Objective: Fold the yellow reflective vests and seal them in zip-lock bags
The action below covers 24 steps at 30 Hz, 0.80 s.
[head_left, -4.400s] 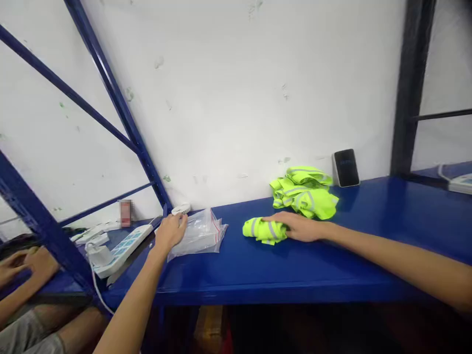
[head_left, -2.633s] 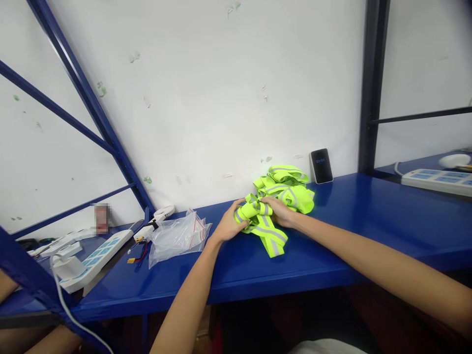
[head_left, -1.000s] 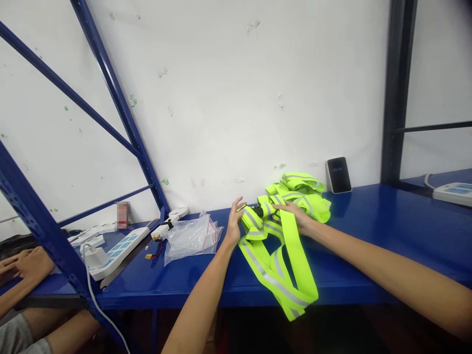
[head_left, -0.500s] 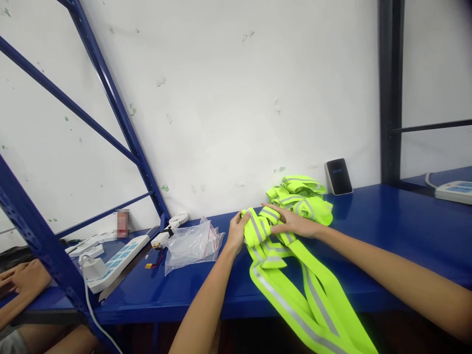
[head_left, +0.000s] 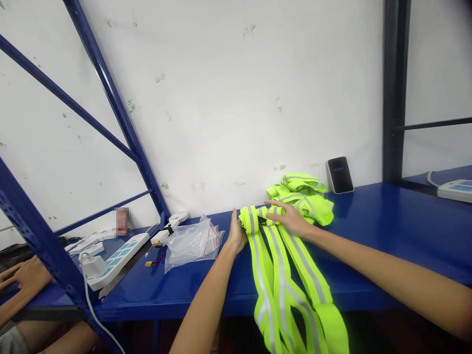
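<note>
A bunch of neon yellow-green reflective straps [head_left: 280,275] with silver stripes lies over the front edge of the blue table, its lower loops hanging down out of the picture. At its upper left end, my left hand [head_left: 237,235] holds the folded straps from the side; its thumb points up and the other fingers are partly hidden behind the band. My right hand [head_left: 293,220] grips the upper right part of the same straps, index finger and thumb on the bands. Close behind the right hand sits a crumpled heap of matching straps [head_left: 308,201] against the wall.
Clear zip bags [head_left: 195,243] lie left of my left arm. A white handheld fan [head_left: 173,226] and a small yellow connector [head_left: 148,264] are beside them. A power strip [head_left: 118,263] and another person's hands [head_left: 27,278] are beyond the blue post. A phone-like clock [head_left: 339,175] leans at the back.
The bundled upper part has been spread into separate bands lying side by side. My left thumb has come off the front of the straps. The hanging loops have swung left.
</note>
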### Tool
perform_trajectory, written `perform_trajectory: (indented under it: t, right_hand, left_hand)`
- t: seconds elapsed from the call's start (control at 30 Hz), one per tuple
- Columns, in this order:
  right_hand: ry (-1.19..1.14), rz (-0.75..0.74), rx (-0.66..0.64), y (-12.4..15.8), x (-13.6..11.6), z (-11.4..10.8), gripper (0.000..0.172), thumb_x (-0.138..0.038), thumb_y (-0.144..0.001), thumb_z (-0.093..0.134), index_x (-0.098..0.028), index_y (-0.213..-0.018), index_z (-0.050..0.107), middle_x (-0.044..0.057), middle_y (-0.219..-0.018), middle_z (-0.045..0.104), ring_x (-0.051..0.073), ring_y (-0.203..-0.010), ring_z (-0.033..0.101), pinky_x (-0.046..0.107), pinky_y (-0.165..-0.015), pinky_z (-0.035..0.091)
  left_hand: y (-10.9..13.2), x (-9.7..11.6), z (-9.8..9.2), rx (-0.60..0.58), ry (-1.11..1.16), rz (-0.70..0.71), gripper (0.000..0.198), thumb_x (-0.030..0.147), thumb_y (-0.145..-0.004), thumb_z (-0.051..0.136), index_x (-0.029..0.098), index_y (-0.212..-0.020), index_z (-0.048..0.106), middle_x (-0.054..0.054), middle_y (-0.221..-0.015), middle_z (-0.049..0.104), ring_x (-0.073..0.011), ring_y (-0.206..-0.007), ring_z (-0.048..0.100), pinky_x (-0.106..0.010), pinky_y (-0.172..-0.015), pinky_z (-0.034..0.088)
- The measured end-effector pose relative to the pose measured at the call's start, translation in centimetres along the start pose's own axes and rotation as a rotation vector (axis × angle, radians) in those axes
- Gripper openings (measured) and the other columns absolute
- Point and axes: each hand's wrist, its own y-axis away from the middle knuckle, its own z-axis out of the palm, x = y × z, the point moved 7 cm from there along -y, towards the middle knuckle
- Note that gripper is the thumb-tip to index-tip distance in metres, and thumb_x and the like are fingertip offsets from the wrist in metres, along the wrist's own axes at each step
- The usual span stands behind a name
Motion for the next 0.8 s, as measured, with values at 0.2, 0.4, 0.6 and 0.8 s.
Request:
perform_trajectory:
  t: [0.2, 0.4, 0.6, 0.8]
  right_hand:
    - [-0.460, 0.415, 0.125, -0.1, 4.1, 0.0, 0.052, -0.029, -0.072, 0.073, -0.021, -0.121, 0.060, 0.008, -0.090, 0.074, 0.024, -0.074, 0.068, 0.039, -0.075, 0.054]
    - [-0.676, 0.533, -0.123, 0.5, 3.8, 2.0, 0.040, -0.052, -0.085, 0.048, -0.018, -0.099, 0.064, 0.004, -0.063, 0.068, 0.020, -0.049, 0.059, 0.035, -0.054, 0.052]
    - [-0.099, 0.089, -0.319, 0.2, 1.6, 1.8, 0.035, -0.049, -0.077, 0.059, -0.018, -0.092, 0.064, 0.006, -0.077, 0.068, 0.025, -0.073, 0.063, 0.039, -0.073, 0.051]
    - [0.356, -0.141, -0.192, -0.5, 1.2, 2.8, 0.044, -0.043, -0.074, 0.065, -0.016, -0.108, 0.059, 0.009, -0.104, 0.061, 0.030, -0.101, 0.054, 0.045, -0.091, 0.044]
  left_hand:
    - [0.4, 2.2, 0.3, -0.080, -0.233, 0.378, 0.070, 0.039, -0.077, 0.060, 0.031, -0.143, 0.038, -0.003, -0.131, 0.058, -0.0261, -0.123, 0.052, -0.037, -0.103, 0.038]
    - [0.4, 2.6, 0.4, -0.016, -0.488, 0.527, 0.060, 0.028, -0.071, 0.072, 0.024, -0.129, 0.054, -0.006, -0.132, 0.056, -0.0253, -0.126, 0.047, -0.035, -0.108, 0.032]
    - [-0.9, 2.3, -1.4, 0.102, -0.482, 0.468, 0.045, 0.053, -0.076, 0.065, 0.014, -0.100, 0.067, -0.009, -0.099, 0.070, -0.0251, -0.093, 0.063, -0.035, -0.085, 0.047]
    - [-0.7, 2.8, -1.9, 0.222, -0.328, 0.459, 0.048, 0.058, -0.075, 0.063, 0.014, -0.094, 0.068, -0.009, -0.094, 0.071, -0.0270, -0.102, 0.062, -0.035, -0.090, 0.046]
